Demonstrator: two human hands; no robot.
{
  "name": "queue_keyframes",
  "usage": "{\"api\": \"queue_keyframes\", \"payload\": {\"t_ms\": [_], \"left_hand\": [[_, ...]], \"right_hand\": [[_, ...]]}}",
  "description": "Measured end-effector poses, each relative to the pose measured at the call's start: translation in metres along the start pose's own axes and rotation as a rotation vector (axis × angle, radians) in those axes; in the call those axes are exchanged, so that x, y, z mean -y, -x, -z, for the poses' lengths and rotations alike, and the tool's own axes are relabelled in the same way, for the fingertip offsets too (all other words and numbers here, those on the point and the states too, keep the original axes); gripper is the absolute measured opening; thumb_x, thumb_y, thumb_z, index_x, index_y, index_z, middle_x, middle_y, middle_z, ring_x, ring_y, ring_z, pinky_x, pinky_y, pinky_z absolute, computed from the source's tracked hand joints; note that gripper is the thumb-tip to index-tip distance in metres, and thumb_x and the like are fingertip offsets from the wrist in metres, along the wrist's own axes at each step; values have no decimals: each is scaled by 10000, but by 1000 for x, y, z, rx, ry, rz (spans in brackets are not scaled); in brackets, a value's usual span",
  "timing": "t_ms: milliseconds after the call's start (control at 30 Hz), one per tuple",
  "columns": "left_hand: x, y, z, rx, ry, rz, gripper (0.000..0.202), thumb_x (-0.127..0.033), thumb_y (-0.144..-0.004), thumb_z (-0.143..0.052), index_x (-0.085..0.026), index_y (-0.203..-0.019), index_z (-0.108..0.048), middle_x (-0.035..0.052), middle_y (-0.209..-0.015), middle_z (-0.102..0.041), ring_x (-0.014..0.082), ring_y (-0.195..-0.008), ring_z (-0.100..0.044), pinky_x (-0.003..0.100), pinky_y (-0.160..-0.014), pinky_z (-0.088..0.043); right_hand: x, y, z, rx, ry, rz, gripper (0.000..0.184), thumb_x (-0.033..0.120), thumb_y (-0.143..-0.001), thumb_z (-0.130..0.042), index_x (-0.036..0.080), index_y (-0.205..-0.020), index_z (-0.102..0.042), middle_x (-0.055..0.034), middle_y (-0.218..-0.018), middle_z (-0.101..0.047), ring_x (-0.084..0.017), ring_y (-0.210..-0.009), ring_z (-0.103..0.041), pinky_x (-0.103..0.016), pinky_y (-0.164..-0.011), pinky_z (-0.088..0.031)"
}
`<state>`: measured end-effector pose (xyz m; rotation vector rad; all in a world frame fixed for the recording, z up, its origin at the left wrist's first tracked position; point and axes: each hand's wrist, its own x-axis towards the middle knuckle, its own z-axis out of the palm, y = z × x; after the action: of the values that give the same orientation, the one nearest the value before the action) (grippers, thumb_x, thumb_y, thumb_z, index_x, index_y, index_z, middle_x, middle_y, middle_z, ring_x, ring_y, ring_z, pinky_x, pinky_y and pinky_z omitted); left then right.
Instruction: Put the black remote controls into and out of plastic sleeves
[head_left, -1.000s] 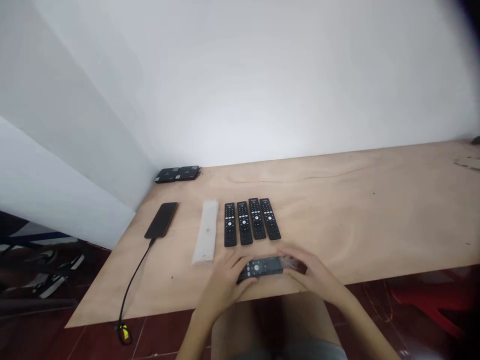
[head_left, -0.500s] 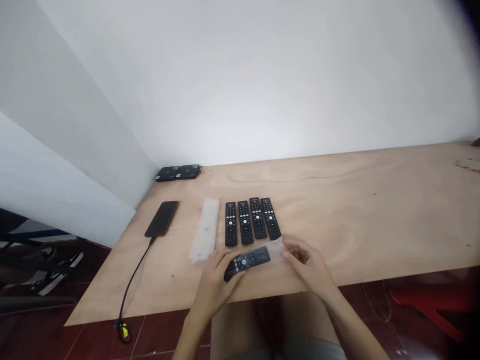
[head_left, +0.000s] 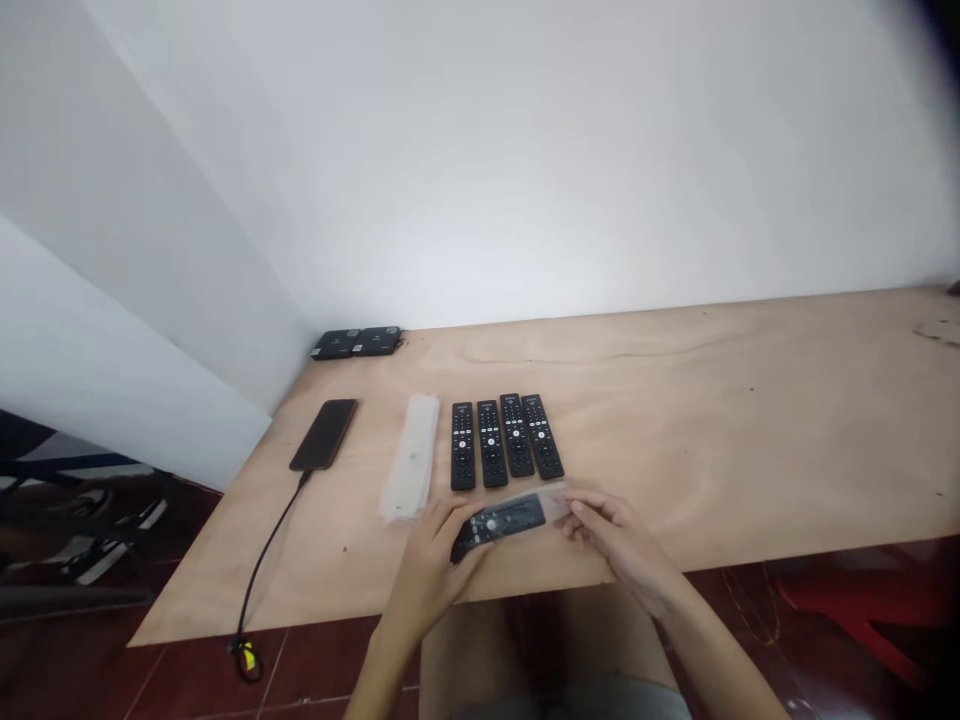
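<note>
A black remote control [head_left: 510,518] lies tilted inside a clear plastic sleeve [head_left: 553,501], near the table's front edge. My left hand [head_left: 435,555] is closed round the remote's left end, thumb below and fingers above. At the sleeve's right end, my right hand [head_left: 611,535] pinches the loose plastic between thumb and fingers. Just beyond the hands, several bare black remotes [head_left: 491,443] lie side by side, buttons up. Left of them rests a stack of flat, whitish plastic sleeves [head_left: 412,460].
A dark phone [head_left: 324,435] lies at the left, with a black cable [head_left: 262,560] running over the table's front edge. Two black boxes [head_left: 356,342] sit at the back left corner by the wall. Something red [head_left: 847,610] stands below the table at right.
My right hand has shifted slightly down, its fingers more stretched along the sleeve's end, which now lies lower and flatter. My left hand keeps its hold on the remote.
</note>
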<state>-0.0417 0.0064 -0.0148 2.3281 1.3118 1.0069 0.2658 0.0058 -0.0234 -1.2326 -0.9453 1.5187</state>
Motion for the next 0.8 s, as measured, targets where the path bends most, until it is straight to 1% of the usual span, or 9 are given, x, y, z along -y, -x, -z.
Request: {"api": "queue_keyframes", "payload": {"t_ms": [100,267,367,433,500,567,667,733,800], "left_hand": [[1,1,-1,13,-10,5,395,-297,-1048,-727,-282,-1431,-631,112,-1328,-699,308,-1246,-690,507,-1059,-602],[1,1,-2,31,-18,19,409,-300,-1052,-721,-288,-1447,-617,115,-1335,-689,316,-1259,-683,533,-1082,-590],[1,0,-2,40,-8,27,398,-296,-1034,-739,-286,-1421,-647,113,-1315,-702,319,-1241,-695,518,-1057,-607],[0,0,-3,47,2,30,401,-296,-1027,-746,-287,-1417,-655,112,-1304,-709,320,-1230,-702,512,-1041,-617],[0,0,-2,48,13,28,406,-293,-1032,-739,-288,-1428,-647,112,-1310,-707,314,-1231,-702,509,-1047,-617],[1,1,-2,43,19,23,413,-292,-1039,-732,-288,-1440,-635,112,-1331,-700,308,-1252,-696,505,-1069,-609],[1,3,0,31,26,7,420,-298,-1038,-739,-287,-1442,-626,112,-1345,-696,308,-1277,-689,507,-1095,-598],[1,3,0,37,33,2,422,-301,-1039,-741,-289,-1445,-623,111,-1344,-695,304,-1277,-691,500,-1094,-602],[0,3,0,37,36,1,417,-301,-1038,-742,-288,-1440,-630,108,-1336,-699,301,-1265,-699,493,-1083,-611]], "right_hand": [[3,-2,-3,-19,-23,-34,671,726,-835,-871,167,-1199,-801,-71,-784,-776,-212,-700,-683,-308,-605,-497],[21,3,-9,52,176,-32,519,705,-910,-811,190,-970,-807,-30,-751,-715,-172,-607,-605,-284,-545,-458],[30,6,-10,64,266,146,435,644,-912,-837,210,-881,-834,-106,-1120,-782,-288,-1030,-726,-391,-891,-590],[30,8,-8,80,226,201,374,610,-920,-838,238,-923,-866,-111,-1431,-710,-357,-1367,-623,-464,-1138,-513],[23,7,-5,95,97,158,319,583,-910,-846,272,-973,-874,-78,-1534,-666,-371,-1461,-566,-508,-1202,-475],[16,6,-2,114,-60,87,295,564,-885,-850,271,-918,-858,-76,-1437,-733,-369,-1397,-624,-525,-1178,-505],[9,2,-2,67,-225,8,330,560,-850,-853,248,-758,-797,-91,-1090,-823,-349,-1161,-736,-519,-1094,-570],[11,1,-5,-25,-249,-22,360,573,-820,-887,241,-731,-780,-81,-937,-818,-331,-1042,-760,-511,-1052,-594],[17,1,-9,-26,-176,-36,367,581,-807,-924,230,-796,-815,-85,-939,-830,-329,-1036,-766,-509,-1052,-594]]}}
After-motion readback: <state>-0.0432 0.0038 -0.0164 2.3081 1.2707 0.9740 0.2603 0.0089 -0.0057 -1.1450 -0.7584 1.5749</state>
